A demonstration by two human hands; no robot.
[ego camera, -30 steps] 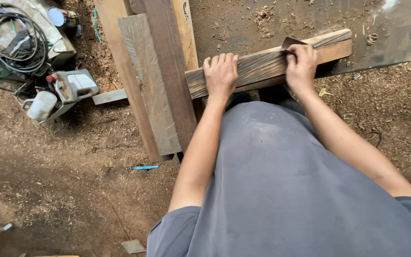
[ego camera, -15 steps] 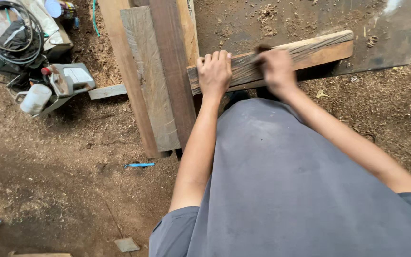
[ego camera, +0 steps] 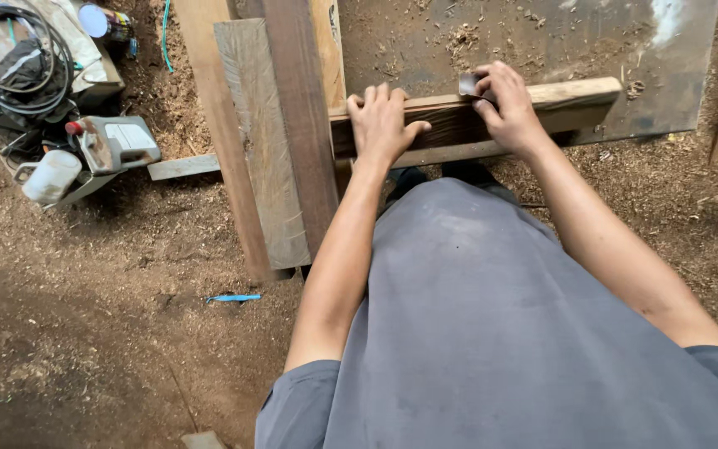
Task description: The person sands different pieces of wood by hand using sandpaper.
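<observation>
Since half a second ago, my right hand (ego camera: 504, 108) has slid rightward along the wooden beam (ego camera: 558, 104) at upper centre, its grip pinched on a small dark sanding piece (ego camera: 468, 84). My left hand (ego camera: 381, 125) lies flat and open, bracing. I judge even pressure along the grain best.

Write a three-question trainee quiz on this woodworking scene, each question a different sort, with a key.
1. True or false: the left hand lies flat on the plank.
2. The right hand pinches: A) a hammer B) a small dark sanding piece C) a saw
3. Fill in: the power tool sits on the sawdust to the person's ____.

Key: 1 true; 2 B; 3 left.
</observation>
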